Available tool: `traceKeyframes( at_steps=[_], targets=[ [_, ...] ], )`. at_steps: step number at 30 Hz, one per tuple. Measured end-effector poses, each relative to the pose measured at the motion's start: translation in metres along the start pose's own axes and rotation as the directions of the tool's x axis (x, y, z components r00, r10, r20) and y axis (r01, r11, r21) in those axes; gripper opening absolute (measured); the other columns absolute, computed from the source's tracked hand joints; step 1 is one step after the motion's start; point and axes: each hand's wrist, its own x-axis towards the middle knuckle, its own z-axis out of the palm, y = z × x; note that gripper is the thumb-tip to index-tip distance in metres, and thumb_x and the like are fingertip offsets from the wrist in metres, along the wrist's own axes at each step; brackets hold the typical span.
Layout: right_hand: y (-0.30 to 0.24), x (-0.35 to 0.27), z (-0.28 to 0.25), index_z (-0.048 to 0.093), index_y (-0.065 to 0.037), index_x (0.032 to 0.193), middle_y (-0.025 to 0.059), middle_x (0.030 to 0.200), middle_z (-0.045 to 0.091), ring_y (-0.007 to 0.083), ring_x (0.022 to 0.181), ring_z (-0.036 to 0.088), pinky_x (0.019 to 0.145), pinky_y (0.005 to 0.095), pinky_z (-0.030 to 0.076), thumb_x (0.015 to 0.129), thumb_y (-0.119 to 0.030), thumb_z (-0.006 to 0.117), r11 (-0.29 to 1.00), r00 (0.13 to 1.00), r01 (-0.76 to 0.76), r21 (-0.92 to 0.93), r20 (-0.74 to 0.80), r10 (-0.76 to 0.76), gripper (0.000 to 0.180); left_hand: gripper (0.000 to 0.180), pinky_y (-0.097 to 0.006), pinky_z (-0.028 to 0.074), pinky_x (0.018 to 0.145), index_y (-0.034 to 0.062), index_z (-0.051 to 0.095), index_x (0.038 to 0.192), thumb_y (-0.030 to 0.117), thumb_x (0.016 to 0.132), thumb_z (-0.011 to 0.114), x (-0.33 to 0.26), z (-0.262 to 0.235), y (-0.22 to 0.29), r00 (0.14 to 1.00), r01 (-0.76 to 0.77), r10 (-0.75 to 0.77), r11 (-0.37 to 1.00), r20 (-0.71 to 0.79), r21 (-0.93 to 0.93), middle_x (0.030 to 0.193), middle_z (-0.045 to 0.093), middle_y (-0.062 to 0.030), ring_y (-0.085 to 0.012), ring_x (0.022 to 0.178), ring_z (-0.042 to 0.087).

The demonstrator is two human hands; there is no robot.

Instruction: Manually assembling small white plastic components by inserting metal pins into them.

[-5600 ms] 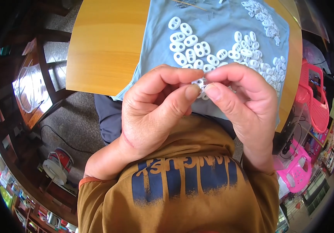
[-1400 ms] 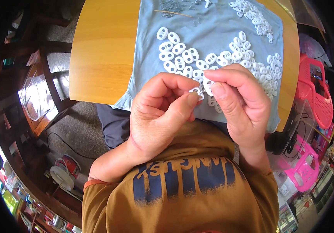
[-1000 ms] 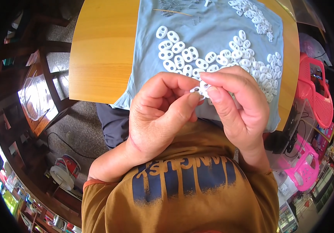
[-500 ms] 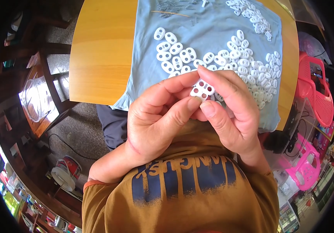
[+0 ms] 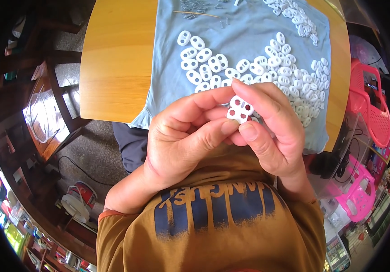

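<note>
Both hands meet just in front of the blue cloth's [image 5: 249,27] near edge. The left hand [image 5: 183,136] and the right hand [image 5: 272,127] together pinch a small white two-hole toggle [image 5: 240,109] between thumbs and fingertips, its holes facing up. Beyond it, on the cloth, lies a heap of white toggles [image 5: 267,63], and thin metal springs [image 5: 199,7] lie at the cloth's far edge. The cloth covers a round wooden table [image 5: 113,59].
</note>
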Motion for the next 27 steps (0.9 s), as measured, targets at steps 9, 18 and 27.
traceKeyframes(
  at_steps=[9, 18, 27],
  targets=[
    [-0.004, 0.000, 0.000, 0.049, 0.005, 0.118, 0.0102, 0.092, 0.057, 0.0191, 0.077, 0.053, 0.068, 0.0275, 0.044, 0.084, -0.006, 0.053, 0.998, 1.000, -0.022, 0.051, -0.018, 0.023, 0.036, 0.037, -0.025, 0.050, 0.080, -0.0047, 0.045, 0.121, -0.006, 0.085, 0.051, -0.002, -0.001, -0.005, 0.988, -0.123, 0.121, 0.992, 0.100, 0.007, 0.101, 0.061, -0.0146, -0.0164, 0.088, 0.061],
    [0.000, -0.005, 0.006, 0.052, 0.005, 0.114, 0.0096, 0.091, 0.057, 0.0144, 0.065, 0.053, 0.059, 0.0249, 0.044, 0.085, -0.003, 0.051, 0.999, 0.997, 0.031, 0.044, -0.071, -0.028, 0.030, 0.030, -0.031, 0.053, 0.073, -0.0019, 0.051, 0.113, -0.003, 0.083, 0.056, -0.005, 0.000, -0.011, 0.989, -0.145, 0.143, 0.982, 0.026, 0.125, 0.098, 0.061, -0.0162, -0.0213, 0.081, 0.062],
    [0.005, -0.008, 0.016, 0.055, 0.004, 0.110, 0.0096, 0.090, 0.058, 0.0165, 0.069, 0.054, 0.059, 0.0259, 0.044, 0.082, -0.001, 0.052, 0.994, 0.980, 0.108, -0.014, -0.167, -0.108, 0.029, 0.027, -0.021, 0.048, 0.073, -0.0036, 0.055, 0.110, -0.006, 0.082, 0.056, -0.009, -0.001, -0.016, 0.978, -0.204, 0.209, 0.947, 0.008, 0.248, 0.093, 0.063, -0.0091, -0.0098, 0.083, 0.059]
  ],
)
